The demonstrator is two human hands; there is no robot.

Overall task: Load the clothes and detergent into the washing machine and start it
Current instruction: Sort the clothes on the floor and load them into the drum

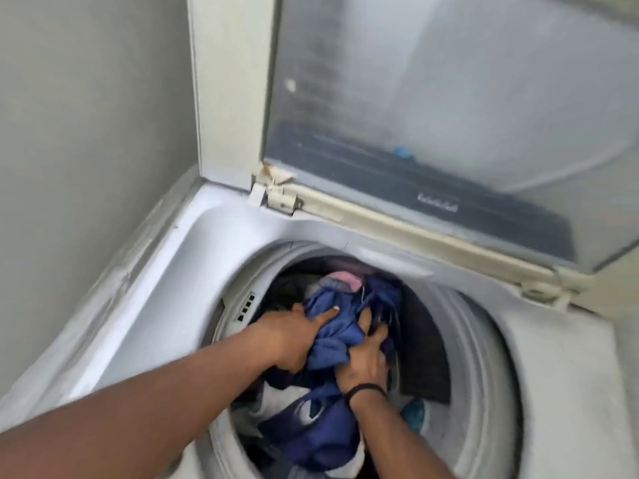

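Inside drum (484, 340), blue clothes (332, 330) under hands (294, 337).

My fingertips sink out of sight in the blue garment (332, 326). The lid (432, 115) runs off the frame's top, blurred.

Legible text: none. Washing machine lid (449, 133), lower frame toward 3 o'clock: one short pale script marking (437, 202), too blurred to read.
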